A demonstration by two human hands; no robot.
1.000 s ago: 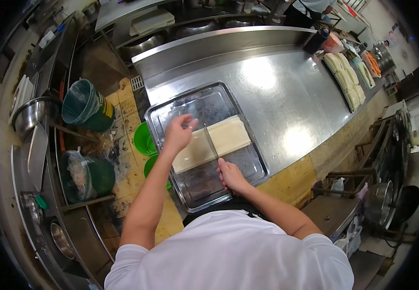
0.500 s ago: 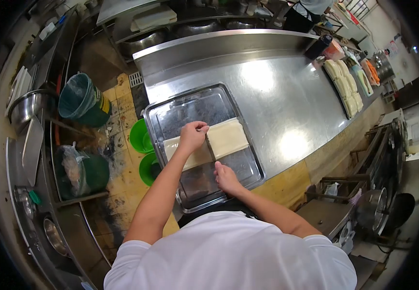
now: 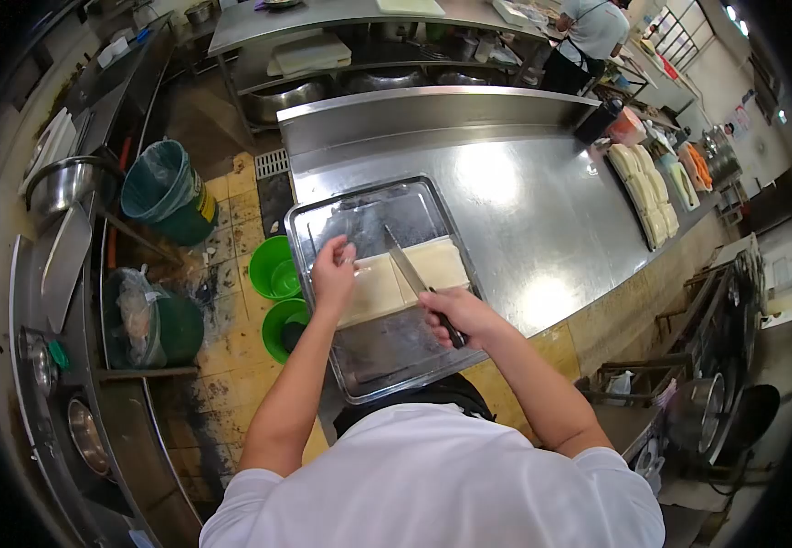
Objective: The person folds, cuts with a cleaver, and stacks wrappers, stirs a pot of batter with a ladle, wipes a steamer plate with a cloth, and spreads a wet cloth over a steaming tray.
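My right hand [image 3: 462, 315] is wrapped round the black handle of a knife [image 3: 405, 262]. Its long blade points away from me, slanting over a flat, pale cream slab [image 3: 378, 288] that looks like dough or tofu. A thin cut line runs across the slab, splitting it into a left and a right part. The slab lies in a shallow metal tray [image 3: 387, 365]. My left hand [image 3: 332, 274] is at the slab's left end, fingers loosely bent and apart, with no object visible in them. Whether its fingertips touch the slab I cannot tell.
The tray sits on a steel table [image 3: 542, 219] with a raised back edge [image 3: 451, 114]. A black tray of pale rolls [image 3: 644, 196] stands at the far right. Two green buckets [image 3: 274, 268] and a lined bin [image 3: 168, 192] are on the left. A co-worker [image 3: 588, 41] stands behind.
My left hand has let go of the blade's tip end and moved left. The knife, upright in the slab before, is now raised and tilted in my right hand, which has moved up and right.
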